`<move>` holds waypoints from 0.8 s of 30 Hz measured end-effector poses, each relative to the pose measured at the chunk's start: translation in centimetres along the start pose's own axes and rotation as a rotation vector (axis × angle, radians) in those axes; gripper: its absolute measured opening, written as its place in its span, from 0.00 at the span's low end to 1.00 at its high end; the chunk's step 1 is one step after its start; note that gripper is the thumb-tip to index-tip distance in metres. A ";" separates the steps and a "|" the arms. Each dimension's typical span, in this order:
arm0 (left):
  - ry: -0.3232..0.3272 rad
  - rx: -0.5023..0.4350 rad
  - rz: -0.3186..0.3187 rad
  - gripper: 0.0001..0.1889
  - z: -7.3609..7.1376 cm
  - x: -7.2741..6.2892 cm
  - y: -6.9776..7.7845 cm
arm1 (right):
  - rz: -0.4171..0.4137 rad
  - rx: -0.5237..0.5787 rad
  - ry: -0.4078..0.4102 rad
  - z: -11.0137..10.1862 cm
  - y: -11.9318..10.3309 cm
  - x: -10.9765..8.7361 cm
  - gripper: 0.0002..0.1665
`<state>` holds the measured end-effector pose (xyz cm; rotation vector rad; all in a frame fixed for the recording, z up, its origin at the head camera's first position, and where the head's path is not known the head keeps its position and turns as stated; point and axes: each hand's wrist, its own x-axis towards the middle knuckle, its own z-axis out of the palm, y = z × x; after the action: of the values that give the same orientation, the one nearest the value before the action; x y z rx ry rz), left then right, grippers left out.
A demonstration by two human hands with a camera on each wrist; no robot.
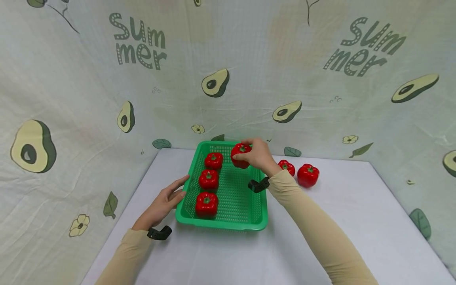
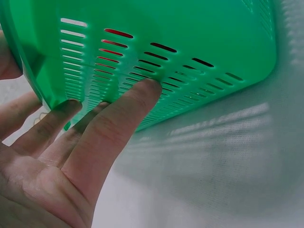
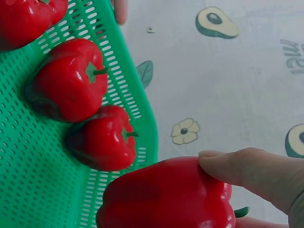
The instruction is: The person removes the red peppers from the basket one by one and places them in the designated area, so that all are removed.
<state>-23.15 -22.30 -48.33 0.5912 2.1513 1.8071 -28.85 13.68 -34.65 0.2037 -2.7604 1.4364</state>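
Observation:
My right hand (image 1: 257,153) grips a red bell pepper (image 1: 239,156) over the far right part of a green basket (image 1: 221,225). In the right wrist view, the thumb (image 3: 251,166) lies along the held pepper (image 3: 166,194), near its stem end. Three more red bell peppers, a far one (image 1: 213,160), a middle one (image 1: 208,180) and a near one (image 1: 206,205), stand in a row along the basket's left side. My left hand (image 1: 164,204) touches that side from outside. Its extended fingers (image 2: 111,121) rest against the slotted wall (image 2: 209,28) in the left wrist view.
On the white table (image 1: 342,221), right of the basket, are two more red bell peppers, one partly hidden (image 1: 287,168) behind my right wrist and one in full view (image 1: 308,175). An avocado-patterned cloth (image 1: 249,59) hangs behind and at both sides.

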 end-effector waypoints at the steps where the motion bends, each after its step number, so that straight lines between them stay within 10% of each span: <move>1: -0.001 -0.001 0.000 0.34 0.0 0.0 0.0 | 0.000 0.000 0.000 -0.1 -0.1 -0.1 0.37; 24: -0.015 0.002 -0.005 0.34 -0.2 -0.4 0.0 | -0.001 -0.019 0.036 -3.0 0.0 -2.1 0.39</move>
<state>-22.86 -22.67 -48.32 0.5965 2.1432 1.7928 -26.90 16.34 -33.12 0.1770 -2.7445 1.3984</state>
